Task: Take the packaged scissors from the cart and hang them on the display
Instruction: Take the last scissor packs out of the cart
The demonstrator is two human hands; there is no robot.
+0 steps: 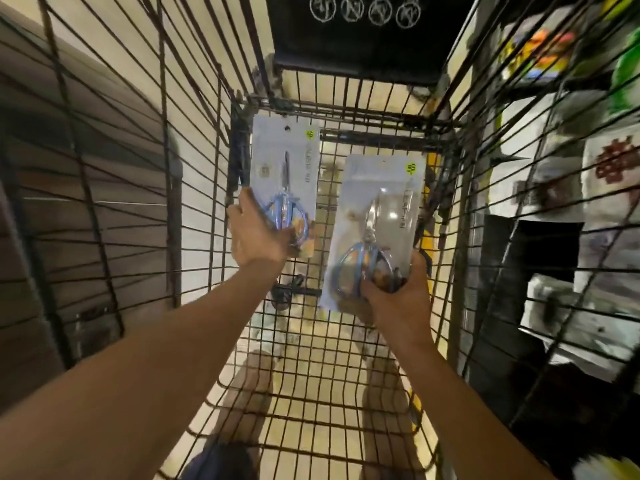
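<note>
Both arms reach down into a black wire shopping cart [311, 372]. My left hand [254, 235] grips the lower end of a packaged pair of blue-handled scissors [284, 168], its pale card upright against the cart's far left corner. My right hand [401, 292] holds a second scissors package [377, 216] by its bottom edge, thumb over the blue handles, the card tilted slightly and lifted above the cart floor. Each card has a hang hole and a small yellow-green sticker at the top. No display hook can be made out.
The cart's wire sides rise close on the left and right of my arms. A black flap [367, 32] with white symbols hangs at the cart's far end. Blurred store shelving with goods [561, 140] runs along the right. Pale tiled floor shows through the mesh.
</note>
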